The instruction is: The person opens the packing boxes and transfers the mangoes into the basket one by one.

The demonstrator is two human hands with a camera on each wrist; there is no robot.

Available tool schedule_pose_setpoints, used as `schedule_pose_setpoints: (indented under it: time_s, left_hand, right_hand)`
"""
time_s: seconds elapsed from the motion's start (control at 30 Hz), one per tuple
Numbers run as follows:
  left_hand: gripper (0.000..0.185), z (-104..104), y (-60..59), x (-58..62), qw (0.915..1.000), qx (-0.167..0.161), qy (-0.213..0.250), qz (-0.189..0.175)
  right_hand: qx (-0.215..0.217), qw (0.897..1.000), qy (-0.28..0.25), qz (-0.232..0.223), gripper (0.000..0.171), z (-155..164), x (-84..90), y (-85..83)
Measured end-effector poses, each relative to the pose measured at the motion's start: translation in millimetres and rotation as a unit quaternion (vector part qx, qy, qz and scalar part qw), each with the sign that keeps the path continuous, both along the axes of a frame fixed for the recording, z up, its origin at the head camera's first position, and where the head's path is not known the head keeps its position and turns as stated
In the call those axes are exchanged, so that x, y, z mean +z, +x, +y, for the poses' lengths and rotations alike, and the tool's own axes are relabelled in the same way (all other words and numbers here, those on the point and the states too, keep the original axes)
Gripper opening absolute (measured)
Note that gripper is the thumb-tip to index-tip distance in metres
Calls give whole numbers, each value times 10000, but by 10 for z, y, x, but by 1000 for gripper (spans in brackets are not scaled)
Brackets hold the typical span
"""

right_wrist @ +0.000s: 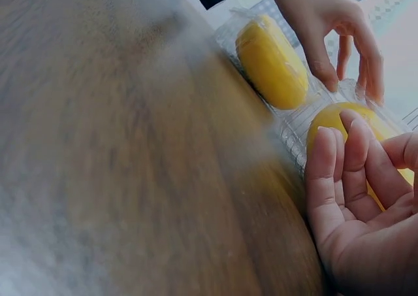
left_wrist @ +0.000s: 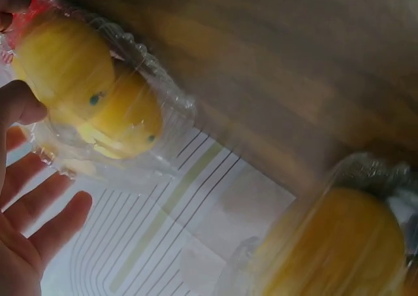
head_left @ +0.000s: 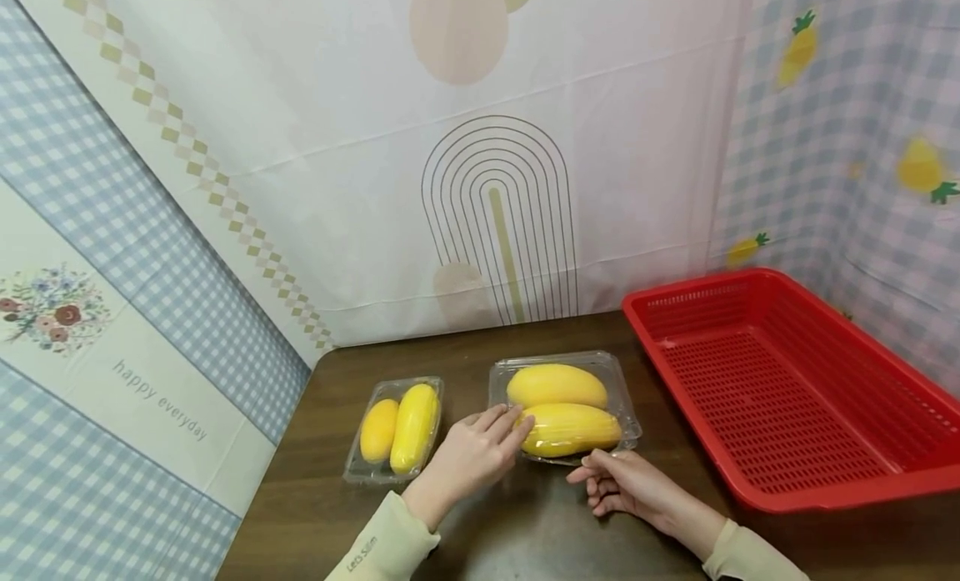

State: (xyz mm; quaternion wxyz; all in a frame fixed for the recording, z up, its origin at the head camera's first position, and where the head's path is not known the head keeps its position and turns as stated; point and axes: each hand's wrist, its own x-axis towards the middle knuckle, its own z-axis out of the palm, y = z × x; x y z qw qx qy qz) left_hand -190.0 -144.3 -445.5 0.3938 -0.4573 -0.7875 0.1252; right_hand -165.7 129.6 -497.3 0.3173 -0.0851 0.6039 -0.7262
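Two yellow melons point(head_left: 570, 429) lie side by side in a clear plastic tray point(head_left: 622, 381) covered with shiny film. My left hand point(head_left: 480, 448) reaches to the tray's left side, its fingers lightly bent and touching the wrap around the nearer melon. In the left wrist view this hand point(left_wrist: 32, 217) has its fingers spread. Just off the tray's front right corner is my right hand point(head_left: 633, 488), fingers loosely curled. Nothing shows between the fingers of this hand point(right_wrist: 366, 204) in the right wrist view. Whether its fingertips touch the film, I cannot tell.
A smaller clear tray point(head_left: 367, 474) on the left holds an orange-yellow oval fruit point(head_left: 378, 431) and a longer yellow melon point(head_left: 415, 428). To the right stands a large red plastic basket point(head_left: 697, 423). A patterned cloth point(head_left: 360, 231) hangs behind the dark wooden table point(head_left: 300, 481).
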Motion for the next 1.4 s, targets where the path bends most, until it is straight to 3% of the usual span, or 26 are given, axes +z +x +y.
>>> schedule_pose_setpoints:
  time_s: [0.17, 0.3, 0.47, 0.57, 0.9, 1.2, 1.4]
  left_hand:
    - [38, 10, -12, -34, 9992, 61, 373, -94]
    - [44, 20, 37, -32, 9941, 368, 714, -722]
    - [52, 49, 82, -19, 9783, 836, 984, -1621]
    - [53, 71, 79, -6, 9716, 961, 1060, -1886]
    - [56, 64, 78, 22, 9664, 1056, 921, -2154]
    - [53, 106, 52, 46, 9703, 1003, 717, -2080]
    - [52, 117, 42, 76, 9681, 1030, 634, -2193]
  right_hand:
    - [26, 10000, 11, 9, 46, -4, 7, -12]
    - [44, 10000, 22, 0, 46, -12, 10, -16]
    - [42, 10000, 21, 36, 45, -24, 15, -24]
    - [44, 10000, 4, 46, 44, -29, 20, -28]
    - [54, 10000, 10, 39, 44, -39, 3, -21]
    - [8, 10000, 86, -24, 42, -33, -26, -17]
    - [-52, 9999, 133, 19, 41, -30, -36, -5]
